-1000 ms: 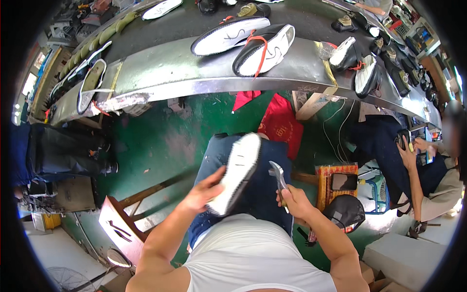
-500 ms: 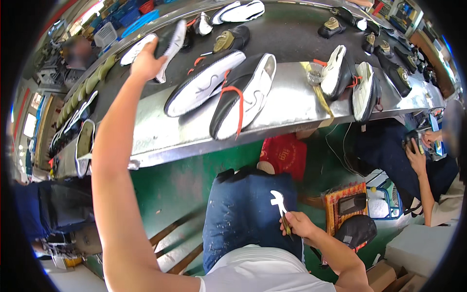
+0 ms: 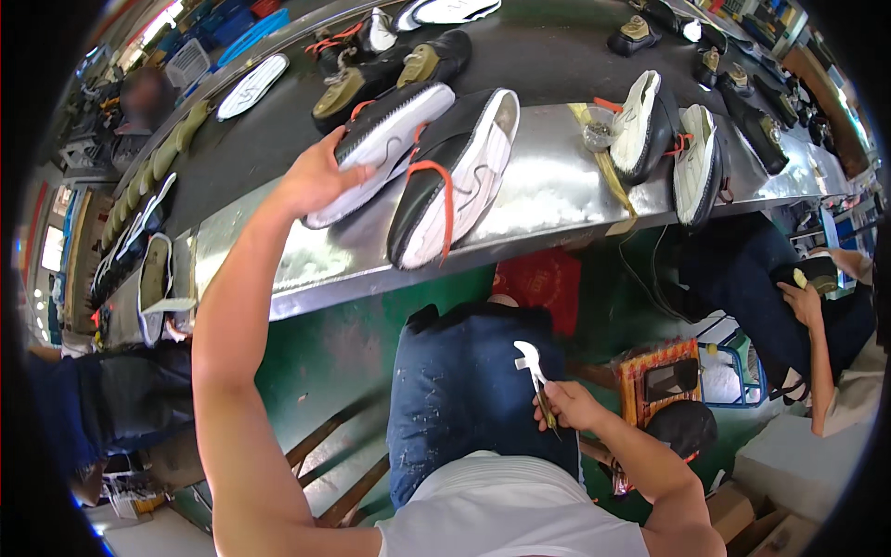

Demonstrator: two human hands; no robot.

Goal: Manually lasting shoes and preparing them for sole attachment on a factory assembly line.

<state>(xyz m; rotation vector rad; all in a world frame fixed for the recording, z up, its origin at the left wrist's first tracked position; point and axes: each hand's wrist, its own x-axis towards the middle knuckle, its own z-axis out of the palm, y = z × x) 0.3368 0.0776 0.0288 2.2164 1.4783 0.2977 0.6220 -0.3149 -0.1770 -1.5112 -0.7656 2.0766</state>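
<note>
My left hand (image 3: 320,174) is closed on the left edge of a black shoe with a white underside (image 3: 385,153), thumb across the sole and fingers partly hidden behind it. That shoe lies sole up on the bench's metal front strip. Touching it on the right is a second upturned black shoe (image 3: 464,176), an orange-red lace looped over its white bottom. Low over my lap, my right hand (image 3: 568,406) grips the handles of metal lasting pincers (image 3: 531,362), their curved shiny head pointing up and away from me.
Beyond the shoes runs a dark bench top (image 3: 548,60) with olive-and-black shoes (image 3: 436,60) and a loose white sole (image 3: 252,86). To the right stand a small clear cup (image 3: 599,130) and another upturned pair (image 3: 696,167). A co-worker's hand (image 3: 803,302) holds a shoe at far right.
My left hand has come back from the far left, where it held a dark-and-white shoe, and now grips the nearer upturned shoe. My right hand keeps the pincers over my lap.
</note>
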